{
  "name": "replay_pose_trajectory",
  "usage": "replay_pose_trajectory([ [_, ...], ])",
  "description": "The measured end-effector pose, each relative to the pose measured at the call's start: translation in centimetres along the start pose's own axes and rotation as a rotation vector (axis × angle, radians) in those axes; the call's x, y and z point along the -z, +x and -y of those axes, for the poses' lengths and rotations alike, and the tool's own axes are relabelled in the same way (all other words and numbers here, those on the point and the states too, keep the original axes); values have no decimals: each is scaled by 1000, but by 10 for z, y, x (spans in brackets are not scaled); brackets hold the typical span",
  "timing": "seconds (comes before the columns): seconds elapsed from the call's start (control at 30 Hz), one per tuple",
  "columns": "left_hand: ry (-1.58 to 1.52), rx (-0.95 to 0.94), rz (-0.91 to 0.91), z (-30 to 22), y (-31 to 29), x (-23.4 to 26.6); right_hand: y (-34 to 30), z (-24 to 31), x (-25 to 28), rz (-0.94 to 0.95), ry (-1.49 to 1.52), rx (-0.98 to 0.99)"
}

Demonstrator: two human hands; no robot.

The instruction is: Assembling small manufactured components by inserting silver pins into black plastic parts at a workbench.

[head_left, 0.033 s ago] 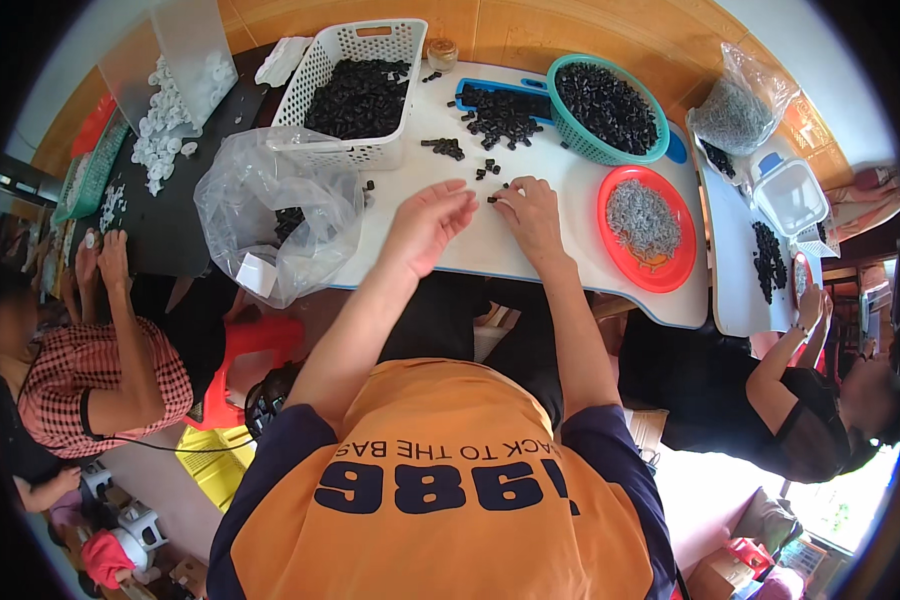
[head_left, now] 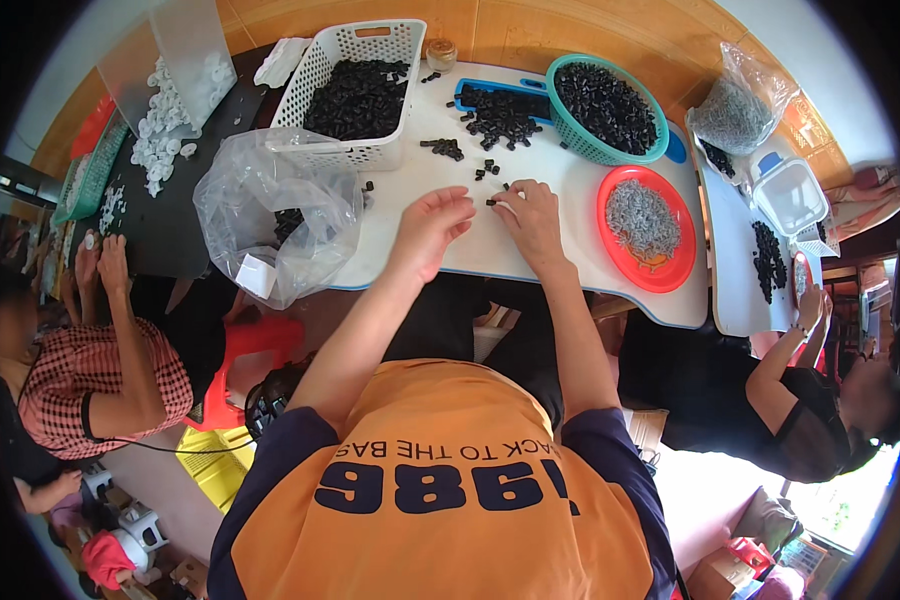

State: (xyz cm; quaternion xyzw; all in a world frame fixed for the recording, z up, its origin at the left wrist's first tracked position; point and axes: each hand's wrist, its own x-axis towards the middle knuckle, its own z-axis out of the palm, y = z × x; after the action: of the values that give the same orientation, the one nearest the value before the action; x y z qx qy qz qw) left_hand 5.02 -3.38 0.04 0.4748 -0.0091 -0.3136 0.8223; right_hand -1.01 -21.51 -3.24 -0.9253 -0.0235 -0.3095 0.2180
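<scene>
Over the front of the white table [head_left: 370, 262], my left hand [head_left: 430, 232] hovers half curled, palm turned to the right. Its fingers and thumb stay apart, and nothing shows between them. My right hand [head_left: 532, 222] is beside it, thumb and forefinger pinched on a small black plastic piece [head_left: 491, 203]. Just beyond the fingertips lie a few loose black pieces [head_left: 487, 170], with a small cluster [head_left: 443, 149] farther off to the left. A bigger heap [head_left: 502, 118] spills from a blue tray [head_left: 460, 97] at the back.
A white perforated basket [head_left: 388, 152] and clear plastic bag [head_left: 220, 200] stand left. To the right are a green basket [head_left: 598, 152] of black pieces and a red plate [head_left: 678, 272] of small grey parts. Co-workers sit at side tables, left [head_left: 120, 370] and right [head_left: 740, 400].
My left hand has dropped slightly toward me, its fingers a little more curled. My right hand keeps its pinch on the black piece, almost in the same spot.
</scene>
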Motion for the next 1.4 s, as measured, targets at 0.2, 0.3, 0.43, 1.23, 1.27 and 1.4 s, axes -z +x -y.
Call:
replay_pose_trajectory([
  [0.2, 222, 49, 64, 35, -10, -3, -24, 34, 40, -18, 82, -11],
  [0.3, 70, 88, 132, 42, -19, 0, -44, 31, 64, -42, 177, -146],
  [0.43, -27, 189, 113, 49, -36, 4, -68, -15, 113, -183, 59, -437],
  [1.23, -63, 219, 193, 50, -54, -16, -66, -29, 148, -102, 124, -624],
  [1.27, -68, 220, 208, 49, -55, -20, -64, -11, 149, -49, 233, -677],
  [1.4, -115, 203, 306, 40, -61, -30, -51, 52, 141, 79, 601, -685],
])
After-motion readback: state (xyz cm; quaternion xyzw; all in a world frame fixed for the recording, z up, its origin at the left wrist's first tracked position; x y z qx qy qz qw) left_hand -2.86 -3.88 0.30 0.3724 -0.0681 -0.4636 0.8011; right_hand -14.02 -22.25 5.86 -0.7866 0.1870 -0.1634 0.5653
